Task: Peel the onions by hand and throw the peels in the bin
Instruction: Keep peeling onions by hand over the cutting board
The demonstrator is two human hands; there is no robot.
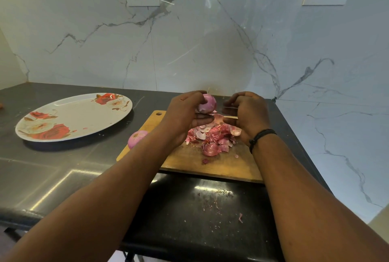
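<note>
My left hand (185, 114) grips a pale pink peeled onion (207, 104) above the wooden cutting board (210, 165). My right hand (248, 112) is just to the right of the onion with its fingers curled; whether it pinches a strip of peel I cannot tell. A heap of red onion peels (212, 137) lies on the board under both hands. A second peeled onion (136, 138) sits at the board's left edge, partly behind my left forearm. No bin is in view.
A large oval floral plate (73, 117) lies on the dark countertop (52, 177) to the left. Small peel scraps (219, 200) dot the counter in front of the board. Marble walls close the corner behind and to the right.
</note>
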